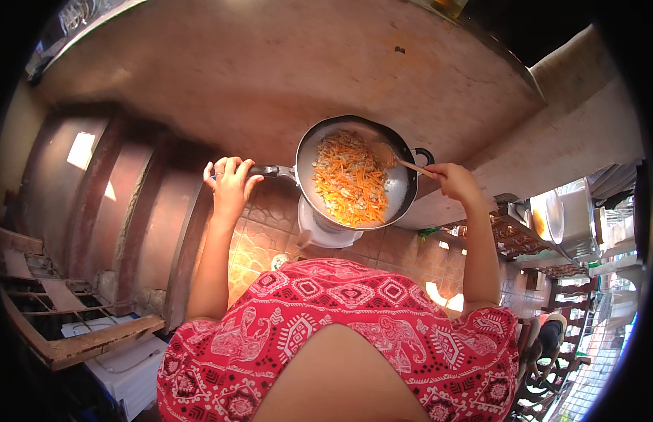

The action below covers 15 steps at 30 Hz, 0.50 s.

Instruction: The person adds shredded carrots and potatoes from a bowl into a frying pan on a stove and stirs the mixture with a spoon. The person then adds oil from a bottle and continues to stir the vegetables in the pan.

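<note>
A deep frying pan [408, 203] with a long handle sits in front of me, holding shredded orange carrot [347, 190] mixed with what looks like pale minced meat [343, 141]. My left hand [230, 182] is wrapped around the pan's black long handle [266, 170], its fingers over the top. In my right hand [456, 182] is the shaft of a wooden spatula [411, 166]. The spatula's head rests in the food at the pan's right side, near the small black loop handle [425, 155]. Under the pan shows part of a white base [326, 235], mostly hidden.
A bare plastered wall [252, 63] rises beyond the pan. Steps [131, 195] lie to the left, with a broken wooden frame [99, 343] lower down. Off to the right, metal pots [574, 216] stand on a ledge. The floor is brown tile [263, 237].
</note>
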Each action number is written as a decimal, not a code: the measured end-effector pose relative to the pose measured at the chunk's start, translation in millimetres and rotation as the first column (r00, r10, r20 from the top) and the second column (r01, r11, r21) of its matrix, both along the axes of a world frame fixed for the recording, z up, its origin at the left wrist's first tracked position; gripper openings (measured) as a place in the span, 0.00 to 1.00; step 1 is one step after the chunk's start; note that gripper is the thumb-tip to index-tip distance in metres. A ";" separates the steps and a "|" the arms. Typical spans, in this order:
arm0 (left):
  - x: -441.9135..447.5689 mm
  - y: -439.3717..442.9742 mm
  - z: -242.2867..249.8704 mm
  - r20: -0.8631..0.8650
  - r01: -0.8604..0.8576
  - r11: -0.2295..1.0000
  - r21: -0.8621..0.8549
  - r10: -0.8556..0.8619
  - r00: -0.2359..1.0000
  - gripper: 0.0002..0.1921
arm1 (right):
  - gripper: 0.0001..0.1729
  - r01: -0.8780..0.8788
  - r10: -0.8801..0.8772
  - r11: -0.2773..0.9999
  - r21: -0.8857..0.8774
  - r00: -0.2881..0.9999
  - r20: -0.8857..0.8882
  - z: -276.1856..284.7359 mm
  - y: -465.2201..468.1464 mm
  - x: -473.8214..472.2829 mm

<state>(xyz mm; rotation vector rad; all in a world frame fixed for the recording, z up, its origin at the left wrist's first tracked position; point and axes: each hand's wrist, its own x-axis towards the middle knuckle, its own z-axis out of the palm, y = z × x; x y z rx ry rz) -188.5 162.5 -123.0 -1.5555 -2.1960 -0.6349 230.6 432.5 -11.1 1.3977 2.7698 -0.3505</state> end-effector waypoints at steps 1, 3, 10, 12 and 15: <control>0.0 -1.4 0.1 0.005 -0.001 1.000 -0.002 0.001 1.000 0.20 | 0.17 0.094 -0.089 0.980 -0.174 0.995 0.040 18.1 10.4 -4.3; 0.6 -0.1 1.2 0.018 0.003 1.000 0.006 -0.003 1.000 0.21 | 0.17 0.202 -0.166 0.905 -0.373 0.978 0.128 31.4 44.4 2.8; 2.4 -0.2 6.5 0.018 0.023 0.999 0.045 -0.024 1.000 0.20 | 0.18 0.136 -0.048 0.786 -0.603 0.986 0.159 -1.8 144.2 -48.3; 3.6 -1.0 4.7 0.018 0.016 0.999 0.045 -0.016 1.000 0.20 | 0.19 0.053 0.017 0.693 -0.719 0.996 0.090 -18.5 154.8 -88.9; 4.6 -2.0 4.8 0.030 0.019 0.999 0.044 -0.020 0.999 0.20 | 0.18 -0.054 0.208 0.671 -0.740 0.971 0.117 -4.1 134.5 -141.5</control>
